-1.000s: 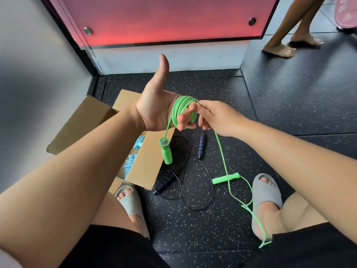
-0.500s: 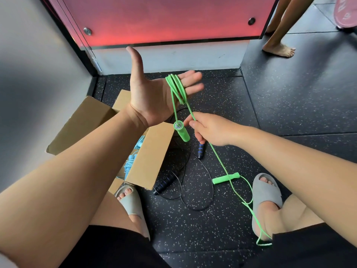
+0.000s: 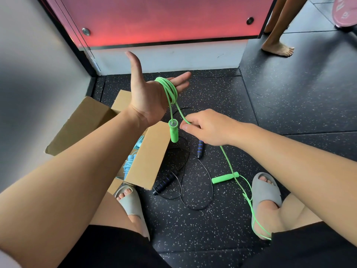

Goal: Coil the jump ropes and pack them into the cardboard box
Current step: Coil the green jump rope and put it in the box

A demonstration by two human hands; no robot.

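Note:
My left hand (image 3: 148, 93) is held up flat, palm toward me, fingers straight and thumb raised. Several loops of the green jump rope (image 3: 170, 91) are wound round its fingers, and one green handle (image 3: 173, 132) dangles below the palm. My right hand (image 3: 206, 128) pinches the free green cord just under the loops. From there the cord runs down to the second green handle (image 3: 225, 178) on the floor and over my right foot. The open cardboard box (image 3: 146, 157) sits under my left forearm with a light blue rope (image 3: 129, 161) inside.
A black jump rope (image 3: 193, 182) with blue-ringed handles lies uncoiled on the speckled black floor beside the box. My feet wear grey slides (image 3: 266, 192). Another person's bare feet (image 3: 278, 48) stand at the back right. A grey wall is at left, a red panel ahead.
My left hand opened from curled fingers to flat and rose slightly. My right hand dropped away from the loops, drawing cord down. The dangling handle swung right.

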